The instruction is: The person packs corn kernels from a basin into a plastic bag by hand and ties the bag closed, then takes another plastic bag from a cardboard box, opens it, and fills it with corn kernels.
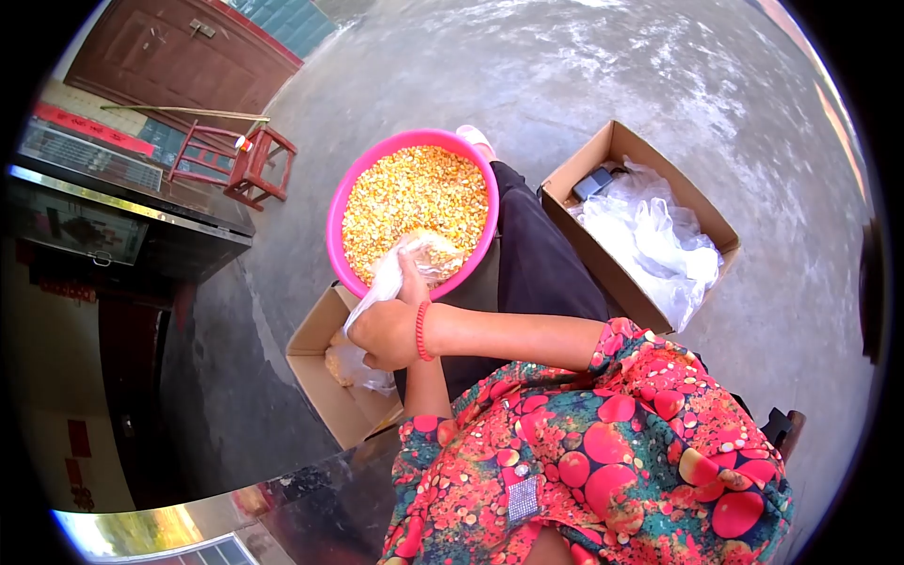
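A pink basin (335,218) full of yellow corn kernels (414,198) stands in front of me. At its near rim, my left hand (412,280) is closed on a thin clear plastic bag (386,276), whose far end lies over the corn. Some kernels show through that end; whether they are inside it I cannot tell. My right hand (384,333), with a red bracelet at the wrist, crosses over my left forearm. Its fingers are curled round the bag's gathered near part. The right hand and wrist partly hide the left.
A cardboard box (344,414) at lower left holds a plastic bag with yellowish contents (350,363). A larger box (589,247) at right holds white plastic bags (650,240) and a dark object (592,183). A red wooden stool (254,169) stands on the concrete floor at upper left.
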Motion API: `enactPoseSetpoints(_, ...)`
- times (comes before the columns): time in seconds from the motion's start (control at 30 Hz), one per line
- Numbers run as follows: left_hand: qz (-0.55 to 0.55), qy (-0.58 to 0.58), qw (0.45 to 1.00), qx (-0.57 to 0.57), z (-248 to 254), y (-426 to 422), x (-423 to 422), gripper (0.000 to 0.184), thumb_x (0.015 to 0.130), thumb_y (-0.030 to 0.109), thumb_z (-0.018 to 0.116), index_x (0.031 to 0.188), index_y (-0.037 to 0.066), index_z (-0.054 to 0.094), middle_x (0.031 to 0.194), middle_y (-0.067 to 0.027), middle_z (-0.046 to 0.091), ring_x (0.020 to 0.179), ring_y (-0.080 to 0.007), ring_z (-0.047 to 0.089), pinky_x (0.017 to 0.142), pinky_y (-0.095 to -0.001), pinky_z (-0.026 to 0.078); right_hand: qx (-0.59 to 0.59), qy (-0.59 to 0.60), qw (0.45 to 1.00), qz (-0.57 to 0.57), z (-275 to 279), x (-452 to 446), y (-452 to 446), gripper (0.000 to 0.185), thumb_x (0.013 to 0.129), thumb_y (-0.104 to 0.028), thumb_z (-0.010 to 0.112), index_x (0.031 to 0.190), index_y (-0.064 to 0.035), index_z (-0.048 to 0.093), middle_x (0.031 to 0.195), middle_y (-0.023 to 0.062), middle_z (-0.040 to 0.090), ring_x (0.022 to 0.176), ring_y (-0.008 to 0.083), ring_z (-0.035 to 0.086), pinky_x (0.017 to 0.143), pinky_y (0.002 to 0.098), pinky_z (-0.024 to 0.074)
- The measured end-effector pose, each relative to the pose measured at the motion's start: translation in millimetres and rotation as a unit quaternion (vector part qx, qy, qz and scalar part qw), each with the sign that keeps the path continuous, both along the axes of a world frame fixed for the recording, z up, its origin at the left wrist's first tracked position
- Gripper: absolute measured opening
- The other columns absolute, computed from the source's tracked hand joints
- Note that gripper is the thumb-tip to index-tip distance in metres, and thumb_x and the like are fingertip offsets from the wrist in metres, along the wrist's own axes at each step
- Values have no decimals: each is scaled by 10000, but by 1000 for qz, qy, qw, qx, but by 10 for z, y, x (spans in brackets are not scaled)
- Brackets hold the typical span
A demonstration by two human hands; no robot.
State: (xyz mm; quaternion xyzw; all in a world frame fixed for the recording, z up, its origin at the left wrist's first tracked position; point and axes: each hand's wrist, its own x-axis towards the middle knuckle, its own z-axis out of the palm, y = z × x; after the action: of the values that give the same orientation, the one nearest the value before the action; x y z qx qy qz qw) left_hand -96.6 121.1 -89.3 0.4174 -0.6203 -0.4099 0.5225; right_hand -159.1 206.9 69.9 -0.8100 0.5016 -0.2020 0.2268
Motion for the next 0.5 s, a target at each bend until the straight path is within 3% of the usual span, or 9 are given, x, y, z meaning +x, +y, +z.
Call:
enactPoseSetpoints(0.13,-55,153,981,105,69,-73,128,594,882,272,637,1351,22,372,1274,-124,481,1141,-233,514,926,-341,446,-7,45,998,49,-95,-39,37,269,720,-313,638,841,-76,675,875,107,672,823,314,658,944,763,126)
enactPoseSetpoints(0.2,-70,194,969,133,95,-78,161,585,885,278,632,1345,20,380,1261,-114,491,1126,-228,524,917,-338,451,-103,-19,993,49,-218,-142,7,277,732,-291,653,873,-53,665,859,126,660,810,334,651,955,642,312)
enactPoseSetpoints(0.23,-78,209,964,144,108,-81,185,580,887,281,630,1343,19,385,1255,-110,495,1118,-225,528,912,-336,454,-67,-71,993,62,-208,-264,4,267,746,-227,662,903,-12,641,836,146,647,810,349,641,853,473,469)
enactPoseSetpoints(0.27,-85,224,959,152,122,-86,197,576,889,284,628,1340,18,389,1249,-105,500,1110,-222,533,907,-334,457,-42,-233,970,65,-226,-378,-24,261,751,-167,659,932,18,626,816,168,627,821,335,637,722,392,511)
enactPoseSetpoints(0.33,-101,240,951,164,185,-95,171,567,892,290,623,1334,16,398,1237,-96,509,1095,-217,543,897,-330,463,-57,-331,942,-9,-350,-541,-190,287,790,-109,622,1038,34,605,880,132,644,848,244,642,731,354,502)
enactPoseSetpoints(0.4,-106,239,950,169,290,-54,140,559,895,296,618,1329,14,407,1224,-86,519,1080,-212,552,887,-327,468,90,-564,820,-24,-408,-658,-304,325,835,-80,570,1141,29,573,971,80,644,879,144,613,720,295,488)
enactPoseSetpoints(0.43,-91,210,958,173,352,-27,116,433,921,269,575,1265,29,470,1098,-65,571,975,-166,580,835,-298,483,103,-524,844,-53,-449,-764,-377,346,861,-63,541,1193,31,540,1037,44,622,906,94,577,734,269,479)
enactPoseSetpoints(0.47,-91,211,958,171,327,-59,154,433,921,269,575,1265,29,470,1098,-65,571,975,-166,580,835,-298,483,109,-552,824,-65,-527,-814,-436,310,855,-44,539,1153,34,570,975,48,638,861,90,587,710,258,483)
enactPoseSetpoints(0.5,-110,193,960,173,250,-111,224,370,921,253,574,1211,33,507,1024,-51,581,924,-157,580,814,-296,482,71,-477,871,-94,-640,-889,-502,280,854,-38,537,1120,34,588,932,42,641,830,86,588,693,251,482)
